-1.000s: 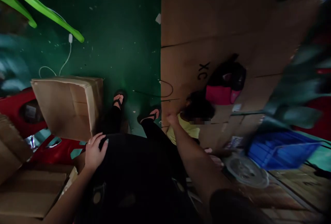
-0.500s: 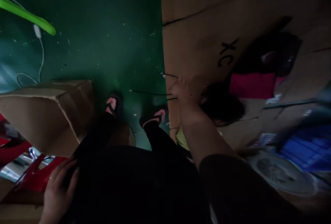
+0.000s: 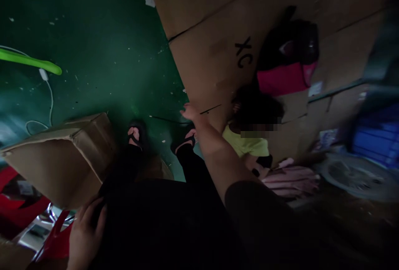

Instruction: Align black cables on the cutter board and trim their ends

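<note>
My right hand (image 3: pixel 189 112) reaches down over the edge of a flattened cardboard sheet (image 3: pixel 215 66), its fingers bent, dim and blurred. One thin black strip (image 3: pixel 166 119) lies on the green floor and runs toward that hand. Another dark strip (image 3: pixel 210 109) shows on the cardboard just right of it. Whether the fingers grip a strip cannot be made out. My left hand (image 3: pixel 87 228) rests on my black clothing at the lower left, fingers somewhat apart, with nothing visible in it.
A person in a yellow shirt (image 3: pixel 246 143) is close by my right arm. An open carton (image 3: pixel 93 137) stands left of my feet, beside a red chair (image 3: pixel 59 241). A black and pink bag (image 3: pixel 283 78) lies on the cardboard. A fan (image 3: pixel 352 174) and blue crate (image 3: pixel 378 137) are at right.
My right hand has moved left from the cardboard to its edge. The view has turned and shifted, and more of the person's yellow shirt shows. My left hand stays on my clothing.
</note>
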Action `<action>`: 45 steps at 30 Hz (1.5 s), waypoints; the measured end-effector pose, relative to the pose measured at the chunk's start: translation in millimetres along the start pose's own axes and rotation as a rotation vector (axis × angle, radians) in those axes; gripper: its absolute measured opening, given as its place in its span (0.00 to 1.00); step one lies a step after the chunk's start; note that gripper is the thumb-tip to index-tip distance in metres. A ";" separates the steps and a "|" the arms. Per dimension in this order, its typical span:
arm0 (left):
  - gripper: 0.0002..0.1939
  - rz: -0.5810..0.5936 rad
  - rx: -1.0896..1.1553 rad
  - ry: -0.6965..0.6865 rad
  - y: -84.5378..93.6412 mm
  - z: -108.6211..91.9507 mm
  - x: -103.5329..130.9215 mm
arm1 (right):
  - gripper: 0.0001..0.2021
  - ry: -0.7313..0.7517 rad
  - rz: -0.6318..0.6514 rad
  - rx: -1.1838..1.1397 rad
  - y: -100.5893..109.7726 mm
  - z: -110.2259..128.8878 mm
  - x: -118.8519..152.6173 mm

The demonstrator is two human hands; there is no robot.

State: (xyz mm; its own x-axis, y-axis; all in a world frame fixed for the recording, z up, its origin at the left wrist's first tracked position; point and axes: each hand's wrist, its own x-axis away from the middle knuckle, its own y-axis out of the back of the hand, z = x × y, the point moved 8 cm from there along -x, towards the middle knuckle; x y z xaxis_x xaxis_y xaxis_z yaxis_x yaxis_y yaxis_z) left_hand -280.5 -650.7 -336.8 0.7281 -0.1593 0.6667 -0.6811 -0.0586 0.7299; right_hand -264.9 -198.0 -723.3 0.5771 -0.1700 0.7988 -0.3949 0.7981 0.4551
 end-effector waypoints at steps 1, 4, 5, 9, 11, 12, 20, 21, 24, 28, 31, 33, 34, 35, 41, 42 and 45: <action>0.16 0.007 0.006 -0.007 -2.7 0.1 -1.2 | 0.16 0.012 0.013 -0.064 -8.4 16.3 12.6; 0.17 0.008 0.020 -0.056 -9.0 -9.7 -2.6 | 0.12 0.079 0.071 -0.273 -33.3 81.4 71.2; 0.19 -0.012 0.021 -0.080 -9.5 -16.8 -1.3 | 0.13 0.111 0.093 -0.340 -39.7 107.4 98.1; 0.30 -0.135 0.016 -0.135 -2.0 -56.4 17.0 | 0.10 0.260 0.169 -0.538 -44.9 213.4 229.9; 0.32 -0.141 0.000 -0.157 7.0 -81.8 30.8 | 0.07 0.348 0.183 -0.582 -32.0 256.2 297.2; 0.32 -0.135 -0.006 -0.179 14.8 -95.5 37.4 | 0.07 0.392 0.187 -0.591 -21.9 272.8 328.0; 0.21 0.443 0.100 -0.717 133.0 -220.9 66.1 | 0.09 0.448 -0.063 -0.585 125.8 276.0 505.4; 0.16 0.450 0.062 -0.794 157.6 -238.1 67.3 | 0.11 0.417 -0.099 -0.603 141.6 265.9 527.9; 0.16 0.389 -0.078 -1.047 229.1 -297.2 75.3 | 0.15 0.253 -0.194 -0.685 168.2 226.7 599.8; 0.20 0.222 -0.254 -1.313 291.8 -391.1 93.2 | 0.16 0.058 -0.437 -0.649 179.8 155.1 700.1; 0.23 0.099 -0.352 -1.491 303.6 -469.7 119.0 | 0.17 -0.096 -0.704 -0.587 188.0 81.0 769.0; 0.23 0.068 -0.389 -1.591 296.1 -520.9 142.1 | 0.18 -0.216 -0.898 -0.537 198.4 29.4 809.2; 0.22 0.060 -0.401 -1.630 289.2 -545.7 154.1 | 0.18 -0.285 -0.980 -0.488 205.5 5.8 826.5; 0.22 0.051 -0.409 -1.660 281.2 -570.0 165.6 | 0.18 -0.359 -1.049 -0.424 213.9 -15.7 841.5; 0.15 -0.203 -0.542 -1.615 236.5 -696.1 198.3 | 0.21 -0.596 -1.193 -0.207 260.7 -110.7 868.1; 0.14 -0.240 -0.598 -1.570 232.0 -709.3 195.8 | 0.22 -0.589 -1.198 -0.225 261.5 -121.3 863.8; 0.12 -0.277 -0.765 -1.475 220.6 -727.0 186.6 | 0.25 -0.584 -1.216 -0.268 248.9 -139.6 850.1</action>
State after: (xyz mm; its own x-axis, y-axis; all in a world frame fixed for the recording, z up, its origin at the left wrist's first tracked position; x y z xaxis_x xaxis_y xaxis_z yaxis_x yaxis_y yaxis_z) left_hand -238.8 23.1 58.6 -0.1797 -0.9741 0.1376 -0.0403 0.1470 0.9883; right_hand 227.2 -63.2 14.1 0.0493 -0.9982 0.0335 0.3255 0.0478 0.9443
